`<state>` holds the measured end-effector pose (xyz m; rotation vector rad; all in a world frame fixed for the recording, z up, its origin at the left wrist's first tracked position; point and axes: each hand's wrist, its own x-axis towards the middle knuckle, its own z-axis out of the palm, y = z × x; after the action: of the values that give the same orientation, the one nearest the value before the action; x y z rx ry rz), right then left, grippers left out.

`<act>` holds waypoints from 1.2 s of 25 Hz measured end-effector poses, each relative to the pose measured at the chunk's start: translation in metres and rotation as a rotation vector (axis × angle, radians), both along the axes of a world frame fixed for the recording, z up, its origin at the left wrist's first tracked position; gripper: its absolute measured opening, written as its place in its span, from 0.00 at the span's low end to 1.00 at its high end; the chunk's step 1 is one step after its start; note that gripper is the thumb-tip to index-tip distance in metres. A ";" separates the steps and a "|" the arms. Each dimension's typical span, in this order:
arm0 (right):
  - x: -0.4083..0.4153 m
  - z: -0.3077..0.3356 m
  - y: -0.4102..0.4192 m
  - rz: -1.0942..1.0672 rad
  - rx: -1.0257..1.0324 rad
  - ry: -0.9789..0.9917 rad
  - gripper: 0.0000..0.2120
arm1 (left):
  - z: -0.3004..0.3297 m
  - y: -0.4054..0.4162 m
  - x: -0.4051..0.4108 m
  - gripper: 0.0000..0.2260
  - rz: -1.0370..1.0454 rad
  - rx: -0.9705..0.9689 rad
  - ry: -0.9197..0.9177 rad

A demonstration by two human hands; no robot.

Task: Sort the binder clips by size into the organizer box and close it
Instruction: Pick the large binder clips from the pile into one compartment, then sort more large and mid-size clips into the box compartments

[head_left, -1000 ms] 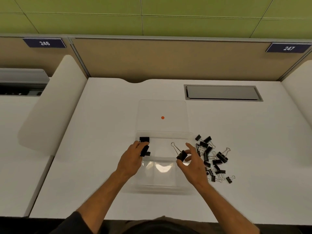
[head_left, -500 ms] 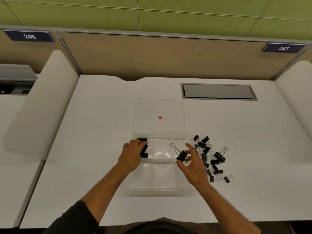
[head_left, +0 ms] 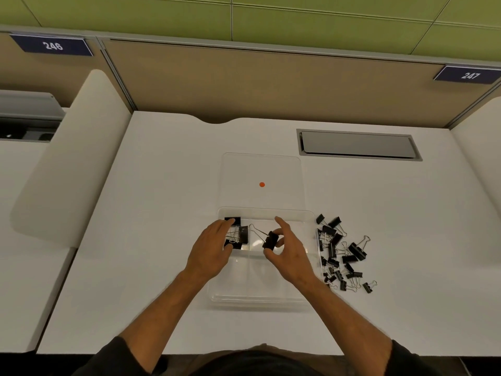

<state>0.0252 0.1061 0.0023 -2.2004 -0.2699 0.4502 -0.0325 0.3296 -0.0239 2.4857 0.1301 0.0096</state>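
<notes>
Binder clip pinched between right hand fingertips.

My right hand pinches a black binder clip over the clear organizer box, its wire handles pointing left. My left hand rests on large clips in the box's far-left compartment. The open lid lies flat behind. A loose clip pile sits on the white tabletop, just right of the box.
</notes>
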 end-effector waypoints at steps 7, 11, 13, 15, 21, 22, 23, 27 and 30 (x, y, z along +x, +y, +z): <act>0.009 -0.014 0.050 0.154 -0.028 0.063 0.41 | 0.011 0.000 -0.023 0.27 0.079 -0.037 -0.010; 0.008 -0.019 0.063 0.188 -0.022 0.046 0.39 | 0.013 0.002 -0.029 0.27 0.115 -0.049 0.003; 0.007 -0.016 0.064 0.179 -0.021 0.049 0.38 | 0.015 0.002 -0.031 0.27 0.121 -0.048 0.002; 0.006 -0.012 0.060 0.175 -0.018 0.035 0.37 | 0.016 0.001 -0.032 0.27 0.123 -0.051 0.011; 0.000 -0.009 0.030 0.138 -0.013 0.002 0.39 | 0.018 -0.014 -0.024 0.27 0.106 -0.064 0.052; -0.002 -0.008 0.024 0.125 -0.005 -0.005 0.39 | 0.018 -0.019 -0.022 0.27 0.093 -0.059 0.049; -0.004 -0.007 0.019 0.113 0.004 -0.012 0.39 | 0.019 -0.024 -0.019 0.27 0.082 -0.052 0.046; -0.009 -0.001 -0.007 0.048 0.026 -0.035 0.39 | 0.021 -0.050 -0.009 0.28 0.002 -0.062 0.030; -0.014 0.002 -0.033 0.009 0.007 -0.064 0.39 | 0.025 -0.073 -0.004 0.28 -0.051 -0.066 0.004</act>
<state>0.0116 0.0728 0.0039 -2.2100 -0.3151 0.3837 -0.0361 0.2562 0.0011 2.4222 0.0683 -0.0212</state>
